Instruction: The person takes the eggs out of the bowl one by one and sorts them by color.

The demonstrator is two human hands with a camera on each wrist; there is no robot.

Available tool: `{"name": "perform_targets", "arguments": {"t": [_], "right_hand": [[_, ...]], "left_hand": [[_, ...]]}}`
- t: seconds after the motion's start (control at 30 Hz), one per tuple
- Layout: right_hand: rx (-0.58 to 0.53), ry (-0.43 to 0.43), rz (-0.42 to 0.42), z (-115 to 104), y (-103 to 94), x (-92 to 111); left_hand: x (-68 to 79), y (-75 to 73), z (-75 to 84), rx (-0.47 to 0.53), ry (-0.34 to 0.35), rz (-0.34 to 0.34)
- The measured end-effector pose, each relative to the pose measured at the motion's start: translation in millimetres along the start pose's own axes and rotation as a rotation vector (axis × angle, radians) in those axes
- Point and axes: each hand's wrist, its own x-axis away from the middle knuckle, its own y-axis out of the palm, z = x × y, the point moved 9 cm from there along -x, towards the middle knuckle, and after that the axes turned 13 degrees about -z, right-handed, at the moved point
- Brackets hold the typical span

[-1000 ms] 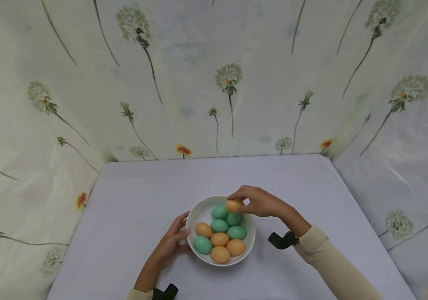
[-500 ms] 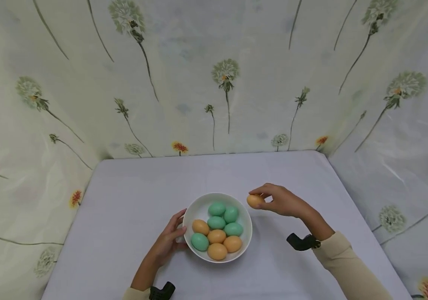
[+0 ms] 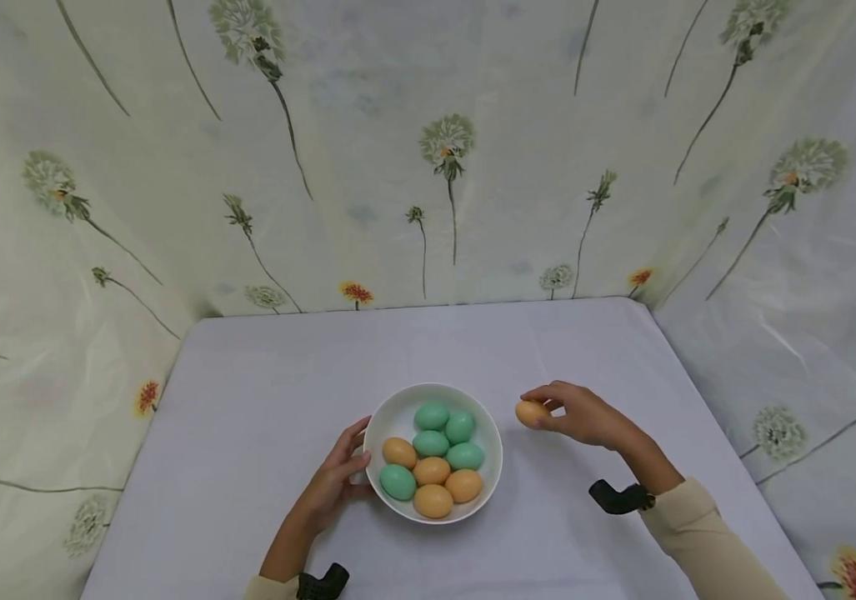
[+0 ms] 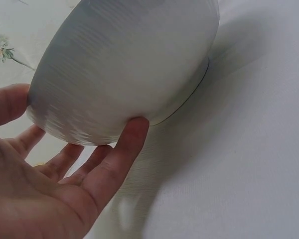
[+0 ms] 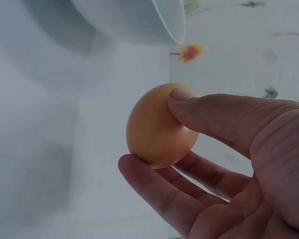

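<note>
In the head view a white bowl (image 3: 396,419) stands at mid-table, holding several green eggs (image 3: 431,416) and several brown-orange eggs (image 3: 433,501). My left hand (image 3: 332,485) holds it by its left side, the thumb near the rim. From the left wrist view, fingertips (image 4: 138,124) press against the ribbed outer wall of the bowl (image 4: 129,64). To the right of the bowl, above the tablecloth, my right hand (image 3: 583,414) pinches one brown-orange egg (image 3: 532,414). Thumb and fingers sit on opposite sides of that egg (image 5: 154,127) in the right wrist view.
A pale cloth covers the table (image 3: 285,358). Floral-printed curtains (image 3: 367,167) enclose it at the back and both sides. Black wrist devices (image 3: 621,497) stick out near each sleeve cuff.
My right hand has carried the brown-orange egg from over the bowl's upper right edge rightward, and lately a little lower. The left hand stays on the bowl; the view shifts slightly.
</note>
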Motion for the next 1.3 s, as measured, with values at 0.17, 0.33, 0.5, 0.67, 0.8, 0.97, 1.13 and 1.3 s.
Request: {"name": "perform_targets", "arguments": {"t": [0.17, 0.33, 0.5, 0.67, 0.8, 0.97, 1.13, 1.3], "right_hand": [[-0.009, 0.038, 0.006, 11.1, 6.1, 2.1], [-0.021, 0.072, 0.008, 22.2, 13.1, 1.6], [-0.04, 0.106, 0.005, 33.5, 20.7, -0.2], [-0.067, 0.132, 0.013, 43.2, 25.8, -2.2], [-0.092, 0.148, 0.012, 49.3, 29.1, -4.0], [-0.113, 0.166, 0.012, 53.8, 31.9, -6.2], [-0.121, 0.185, 0.021, 56.4, 31.1, -8.6], [-0.128, 0.197, 0.039, 61.0, 28.0, -15.8]], "left_hand": [[1.0, -1.2, -2.0, 0.005, -0.006, 0.01], [1.3, -1.9, -1.8, 0.001, -0.003, 0.017], [1.4, -2.1, -1.4, -0.002, -0.004, 0.019], [1.6, -1.2, -0.6, -0.005, -0.002, 0.013], [1.4, -1.1, -0.8, -0.002, 0.002, 0.01], [1.4, -1.2, -0.7, -0.012, 0.001, 0.016], [1.4, -0.1, -0.7, -0.009, 0.0, 0.011], [1.2, 0.7, -1.4, -0.012, -0.003, 0.01]]}}
